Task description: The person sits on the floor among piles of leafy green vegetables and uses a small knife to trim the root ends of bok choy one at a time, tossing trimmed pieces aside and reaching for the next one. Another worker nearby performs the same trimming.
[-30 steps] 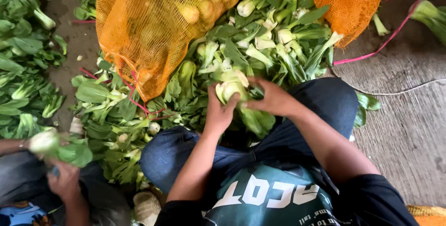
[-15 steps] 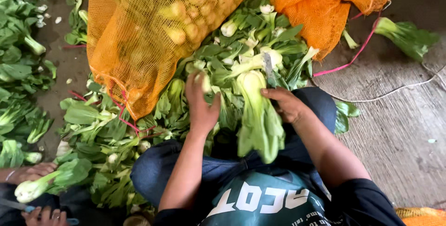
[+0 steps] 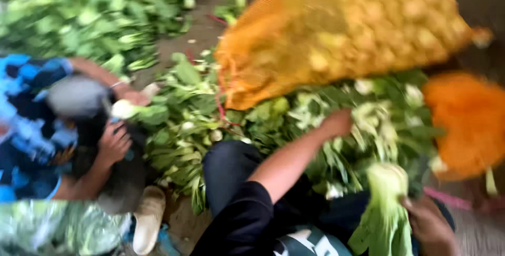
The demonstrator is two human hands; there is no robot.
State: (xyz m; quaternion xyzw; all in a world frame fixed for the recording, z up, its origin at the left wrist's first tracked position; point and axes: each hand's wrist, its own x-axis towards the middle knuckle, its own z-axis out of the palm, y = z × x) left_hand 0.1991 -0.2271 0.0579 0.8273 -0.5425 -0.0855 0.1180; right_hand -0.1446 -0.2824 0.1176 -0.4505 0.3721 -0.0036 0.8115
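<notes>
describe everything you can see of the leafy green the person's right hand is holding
The bok choy is one head of leafy greens with a pale, whitish-green stalk base and darker green leaves. It hangs base up, leaves trailing down past the bottom edge of the picture. The right hand grips it from the side, low at the right, over the person's dark trouser leg. It is lifted off the heap of similar greens behind it. Motion blur hides finer detail.

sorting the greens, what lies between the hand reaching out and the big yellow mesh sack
In the head view, only heaped leafy greens lie between the left hand and the mesh sack.
</notes>
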